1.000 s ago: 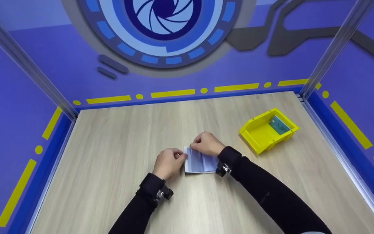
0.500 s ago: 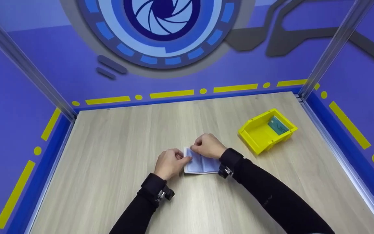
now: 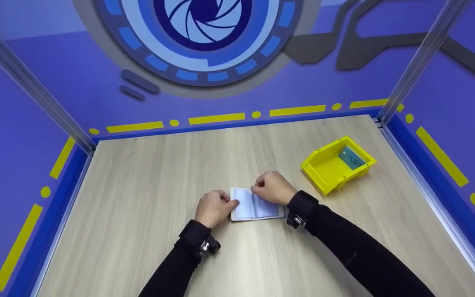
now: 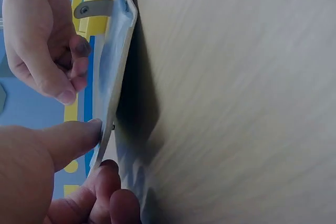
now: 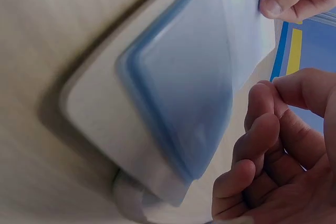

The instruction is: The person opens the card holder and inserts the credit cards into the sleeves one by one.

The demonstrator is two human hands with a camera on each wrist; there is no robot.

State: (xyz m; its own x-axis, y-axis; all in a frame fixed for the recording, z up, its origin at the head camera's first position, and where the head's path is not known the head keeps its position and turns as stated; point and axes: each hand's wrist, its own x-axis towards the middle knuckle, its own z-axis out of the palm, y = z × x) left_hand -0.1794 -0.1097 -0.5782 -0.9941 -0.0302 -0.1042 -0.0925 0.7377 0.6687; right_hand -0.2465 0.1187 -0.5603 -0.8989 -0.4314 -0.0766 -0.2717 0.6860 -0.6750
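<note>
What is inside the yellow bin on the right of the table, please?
Inside the yellow bin, a green card with dark marks stands against the wall at the right-hand end. The card's back and the wall directly behind it are covered.

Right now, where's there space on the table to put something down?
The table is bare between the left wall and the left hand, and behind the booklet, left of the yellow bin. It's crowded around the booklet, with the right hand there too.
</note>
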